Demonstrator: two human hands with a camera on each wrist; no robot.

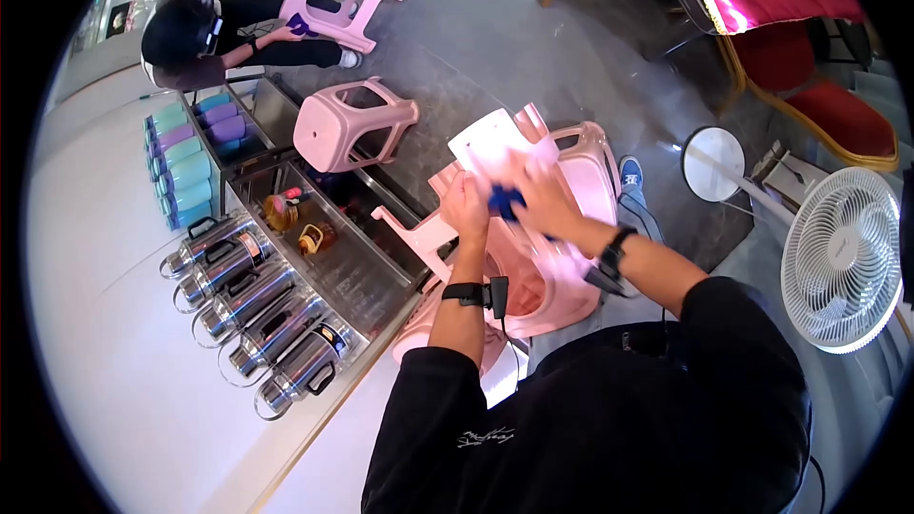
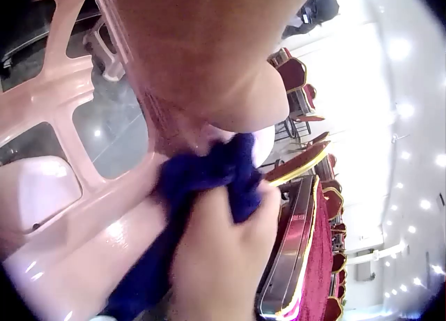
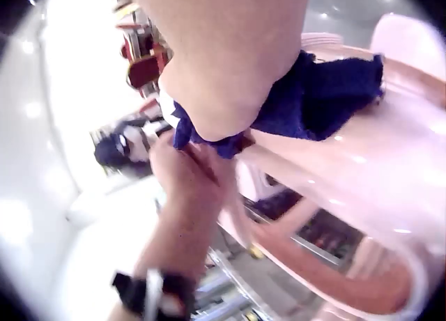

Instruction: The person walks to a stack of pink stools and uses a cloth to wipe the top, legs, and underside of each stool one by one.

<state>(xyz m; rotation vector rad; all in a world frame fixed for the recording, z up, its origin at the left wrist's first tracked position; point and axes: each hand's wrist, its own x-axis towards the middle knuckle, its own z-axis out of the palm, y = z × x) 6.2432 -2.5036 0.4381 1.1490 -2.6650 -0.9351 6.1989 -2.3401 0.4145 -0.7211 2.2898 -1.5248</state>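
A pink plastic stool (image 1: 500, 157) is held tilted in front of the body, above other pink stools (image 1: 586, 181). My left hand (image 1: 464, 205) grips its edge; the right wrist view shows the left hand (image 3: 188, 174) curled at the frame. Bunched under my right hand (image 1: 545, 198) is a dark blue cloth (image 1: 505, 202), pressed against the stool close to the left hand. In the left wrist view the right hand (image 2: 223, 244) pinches the cloth (image 2: 202, 171), whose loose end trails down. Blur hides some of the right fingers.
Another pink stool (image 1: 328, 128) stands on the floor ahead. At left, a metal cart (image 1: 352, 271) holds bottles beside steel flasks (image 1: 305, 371) and coloured cups (image 1: 186, 171). A white fan (image 1: 843, 262) is at right. Another person (image 1: 190, 38) handles a stool at upper left.
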